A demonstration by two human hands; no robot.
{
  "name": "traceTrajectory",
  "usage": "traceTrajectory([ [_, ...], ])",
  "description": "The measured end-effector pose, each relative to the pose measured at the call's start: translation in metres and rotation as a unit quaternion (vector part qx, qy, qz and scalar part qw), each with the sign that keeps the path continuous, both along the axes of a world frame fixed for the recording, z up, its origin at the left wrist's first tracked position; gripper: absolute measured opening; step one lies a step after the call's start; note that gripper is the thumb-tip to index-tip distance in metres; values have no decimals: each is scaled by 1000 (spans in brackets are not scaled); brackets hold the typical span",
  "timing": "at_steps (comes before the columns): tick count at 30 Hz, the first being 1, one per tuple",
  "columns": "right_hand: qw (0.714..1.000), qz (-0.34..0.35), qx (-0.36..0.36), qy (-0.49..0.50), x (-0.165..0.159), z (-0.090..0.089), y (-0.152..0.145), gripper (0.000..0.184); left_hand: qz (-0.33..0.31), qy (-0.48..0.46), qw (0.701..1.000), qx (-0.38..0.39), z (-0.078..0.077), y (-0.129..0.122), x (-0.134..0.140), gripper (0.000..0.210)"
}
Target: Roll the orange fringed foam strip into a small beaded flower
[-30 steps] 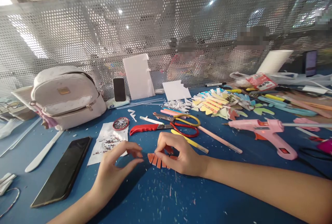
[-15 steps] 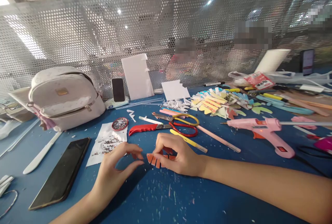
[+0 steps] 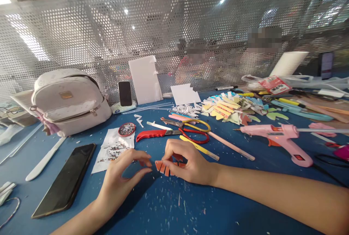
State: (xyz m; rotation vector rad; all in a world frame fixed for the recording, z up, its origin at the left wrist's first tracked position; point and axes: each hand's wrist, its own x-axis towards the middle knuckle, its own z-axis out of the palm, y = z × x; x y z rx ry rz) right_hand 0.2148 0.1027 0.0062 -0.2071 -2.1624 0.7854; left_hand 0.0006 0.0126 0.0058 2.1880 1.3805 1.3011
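Observation:
My right hand [image 3: 188, 162] pinches a small orange cut-out piece with slits along its lower edge [image 3: 162, 168] between thumb and fingers, just above the blue table. Part of that piece is hidden behind the thumb. To its left, my left hand [image 3: 125, 171] is curved with thumb and fingertips apart, holding nothing, a short gap from the piece. Beyond the hands lie scissors with yellow and red handles [image 3: 195, 136] and a red-handled cutter [image 3: 154, 134]. A white paper [image 3: 101, 153] with dark little bits and a round red-rimmed dish [image 3: 127, 129] sits behind my left hand.
A black phone [image 3: 65, 180] lies at left, near a white knife [image 3: 45, 160] and a pale backpack [image 3: 72, 100]. At right rests a pink glue gun [image 3: 283, 137]. Colourful paper cut-outs [image 3: 231, 108] are heaped at the back, before a perforated metal screen [image 3: 163, 28].
Both hands and the orange piece hold nearly the same pose. The whole view has shifted very slightly.

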Motion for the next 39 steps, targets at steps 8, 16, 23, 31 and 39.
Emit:
traceTrajectory([
  [8,1000,6,3,0,0,0,0,11,-5,18,1000,6,0,-2,-1,24],
  [16,1000,5,5,0,0,1,0,12,-1,21,1000,5,-1,-1,-1,25],
  [23,1000,2,3,-12,0,1,0,12,-3,26,1000,12,1,-2,0,24],
  [31,1000,-3,12,-25,0,2,0,13,-6,34,999,26,3,-2,1,25],
  [39,999,9,29,-18,0,0,1,10,15,36,999,26,4,-3,2,26],
])
